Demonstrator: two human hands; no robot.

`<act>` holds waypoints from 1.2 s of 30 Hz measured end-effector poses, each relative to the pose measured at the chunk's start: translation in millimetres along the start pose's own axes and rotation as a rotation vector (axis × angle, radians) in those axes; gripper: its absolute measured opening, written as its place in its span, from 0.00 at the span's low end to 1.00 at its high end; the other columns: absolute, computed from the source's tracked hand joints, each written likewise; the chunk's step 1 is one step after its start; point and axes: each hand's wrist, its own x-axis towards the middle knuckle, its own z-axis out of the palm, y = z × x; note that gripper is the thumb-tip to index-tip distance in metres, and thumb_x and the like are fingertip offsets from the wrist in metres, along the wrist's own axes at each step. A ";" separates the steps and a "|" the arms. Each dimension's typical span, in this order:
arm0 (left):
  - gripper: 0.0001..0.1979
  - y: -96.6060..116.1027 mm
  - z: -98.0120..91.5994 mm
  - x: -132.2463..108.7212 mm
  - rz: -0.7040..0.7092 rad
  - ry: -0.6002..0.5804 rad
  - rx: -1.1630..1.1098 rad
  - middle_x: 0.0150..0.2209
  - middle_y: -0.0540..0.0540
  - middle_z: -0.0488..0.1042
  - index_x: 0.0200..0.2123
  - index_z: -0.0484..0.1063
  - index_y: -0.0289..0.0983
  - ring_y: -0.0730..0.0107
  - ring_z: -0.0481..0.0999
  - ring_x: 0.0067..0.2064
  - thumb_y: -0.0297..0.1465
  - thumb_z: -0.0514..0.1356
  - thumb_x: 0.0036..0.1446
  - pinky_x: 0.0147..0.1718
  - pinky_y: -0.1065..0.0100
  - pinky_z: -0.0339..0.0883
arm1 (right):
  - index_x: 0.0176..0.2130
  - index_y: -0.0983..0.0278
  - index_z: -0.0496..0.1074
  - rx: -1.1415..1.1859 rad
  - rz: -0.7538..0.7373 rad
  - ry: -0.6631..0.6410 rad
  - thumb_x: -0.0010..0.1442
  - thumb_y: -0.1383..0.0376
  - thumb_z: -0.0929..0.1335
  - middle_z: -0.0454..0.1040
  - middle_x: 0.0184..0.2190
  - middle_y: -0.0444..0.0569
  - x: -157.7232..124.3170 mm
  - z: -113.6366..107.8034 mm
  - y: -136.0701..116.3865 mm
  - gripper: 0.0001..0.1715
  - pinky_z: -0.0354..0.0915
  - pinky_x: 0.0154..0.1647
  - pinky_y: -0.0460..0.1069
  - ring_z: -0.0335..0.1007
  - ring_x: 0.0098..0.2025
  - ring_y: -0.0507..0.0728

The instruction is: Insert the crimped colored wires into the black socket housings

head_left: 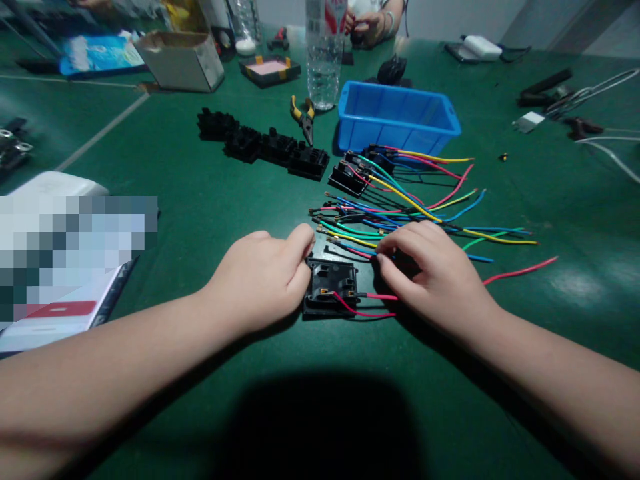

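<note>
My left hand is closed on the left edge of a black plastic socket housing lying on the table. Two red wires run from metal terminals inside that housing and pass under my right hand. The thumb and index finger of my right hand pinch at a wire in the loose bundle; its colour is hard to make out between the fingertips. Around it lie several blue, green, yellow and red wires with metal terminals on their left ends. Just behind them sits another black housing with wires attached.
A row of black housings stands behind my left hand, with yellow-handled pliers beyond. Farther back are a blue bin, a water bottle and a cardboard box. A phone lies left. Another person's hands show at the far side.
</note>
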 end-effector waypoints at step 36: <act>0.13 -1.5 -0.3 0.4 -0.012 0.010 -0.098 0.23 0.49 0.69 0.41 0.65 0.37 0.60 0.69 0.26 0.30 0.43 0.60 0.27 0.65 0.54 | 0.37 0.61 0.66 0.019 -0.053 -0.002 0.60 0.72 0.63 0.74 0.32 0.48 -3.1 -4.2 -4.0 0.06 0.64 0.33 0.49 0.69 0.33 0.56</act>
